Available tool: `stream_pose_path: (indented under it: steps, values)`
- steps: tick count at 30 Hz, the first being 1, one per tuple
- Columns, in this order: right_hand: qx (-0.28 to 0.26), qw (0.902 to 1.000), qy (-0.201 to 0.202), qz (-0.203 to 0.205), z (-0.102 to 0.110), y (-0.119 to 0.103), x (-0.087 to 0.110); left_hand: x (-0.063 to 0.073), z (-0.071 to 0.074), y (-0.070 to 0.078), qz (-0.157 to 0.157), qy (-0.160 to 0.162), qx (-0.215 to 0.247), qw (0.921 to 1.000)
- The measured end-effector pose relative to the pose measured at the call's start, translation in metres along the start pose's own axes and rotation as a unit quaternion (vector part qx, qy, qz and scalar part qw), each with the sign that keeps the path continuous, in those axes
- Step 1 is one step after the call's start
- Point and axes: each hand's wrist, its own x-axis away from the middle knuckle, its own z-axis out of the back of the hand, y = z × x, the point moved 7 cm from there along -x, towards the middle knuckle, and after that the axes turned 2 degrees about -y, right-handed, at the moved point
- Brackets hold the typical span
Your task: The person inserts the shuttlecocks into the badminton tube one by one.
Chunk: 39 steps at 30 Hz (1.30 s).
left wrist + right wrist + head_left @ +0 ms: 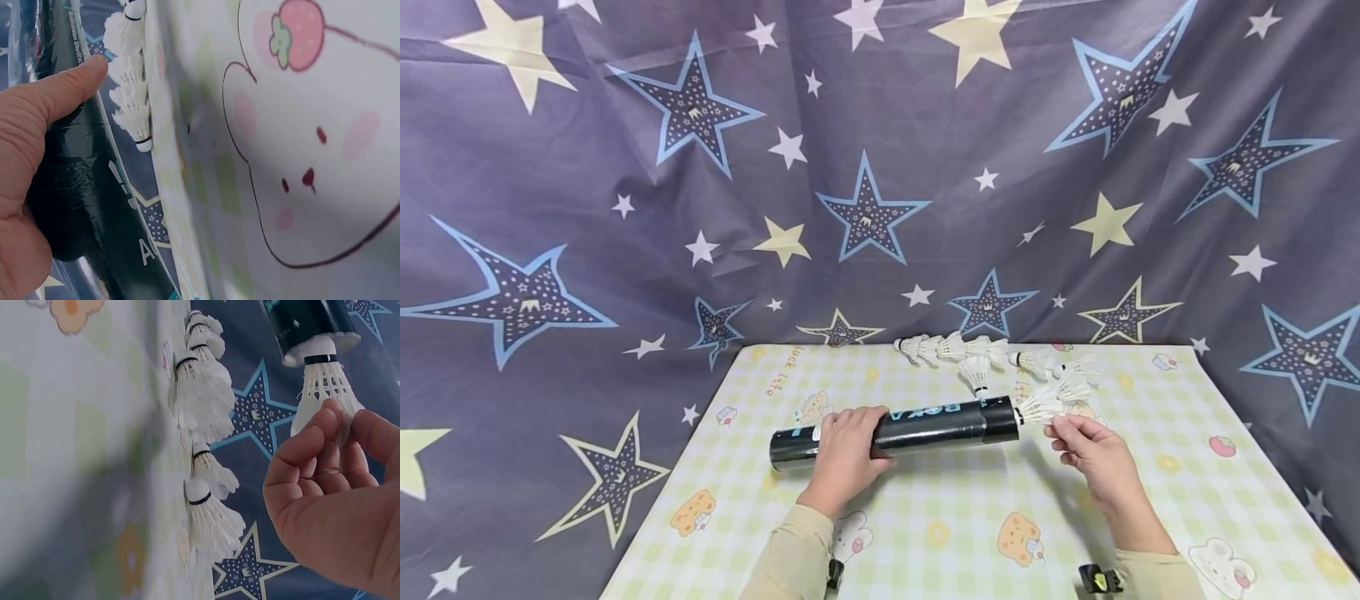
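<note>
A black shuttlecock tube [936, 425] with blue lettering lies level above the table, its right end facing my right hand. My left hand [848, 454] grips the tube left of its middle, with the thumb along its side in the left wrist view. At the tube's right mouth is a white feather shuttlecock [325, 384], its cork tip just at the opening and its feathers outside. The right hand [1097, 462] pinches the feather skirt's edge between thumb and fingers. The inside of the tube is hidden.
Several loose shuttlecocks [951, 347] lie in a row along the table's back edge. Another shuttlecock [976, 375] rests just behind the tube, and more lie behind the right hand. A checked cartoon cloth [940, 533] covers the table; a starry curtain [865, 292] hangs behind.
</note>
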Motion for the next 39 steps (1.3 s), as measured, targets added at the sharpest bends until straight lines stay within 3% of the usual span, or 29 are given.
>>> stream_pose_path:
  steps: [8,23,32,39]
  values:
    - [0.015,0.9997,-0.02,-0.006,-0.014,0.006,0.002,0.001,-0.005,0.004,0.006,-0.01,0.02,0.9997]
    - [0.054,0.9962,-0.069,-0.005,-0.035,0.015,0.009,0.004,-0.005,0.006,0.006,0.006,0.026,0.9996]
    - [0.084,0.9878,-0.126,0.035,-0.051,0.017,0.013,0.007,-0.004,0.004,0.025,0.004,0.039,0.9989]
    - [0.079,0.9859,-0.147,0.011,-0.06,0.022,0.013,0.007,-0.002,0.007,0.018,0.013,0.039,0.999]
